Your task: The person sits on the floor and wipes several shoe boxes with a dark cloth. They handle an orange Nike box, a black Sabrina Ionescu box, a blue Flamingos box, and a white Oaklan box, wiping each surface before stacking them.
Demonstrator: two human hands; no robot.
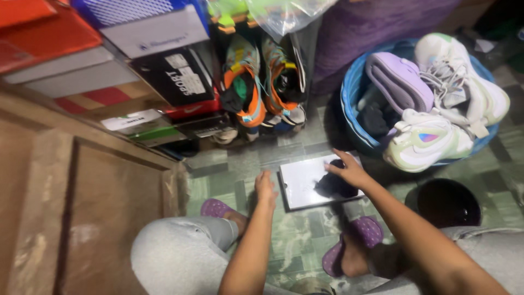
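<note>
Fingers of the right hand (349, 170) press, spread, on a dark crumpled cloth (334, 184) lying on a flat white rectangular board (303, 183) on the green tiled floor (229, 183); the left hand (266, 188) hovers open, empty, beside the board.

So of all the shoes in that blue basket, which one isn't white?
The lilac clog, lying at the top left of the blue basket. It is smooth and laceless, while the white sneakers beside it are laced or strapped.

One head-worn camera looks steeply down from above the knees. It faces the green tiled floor (305, 240), close in.
</note>
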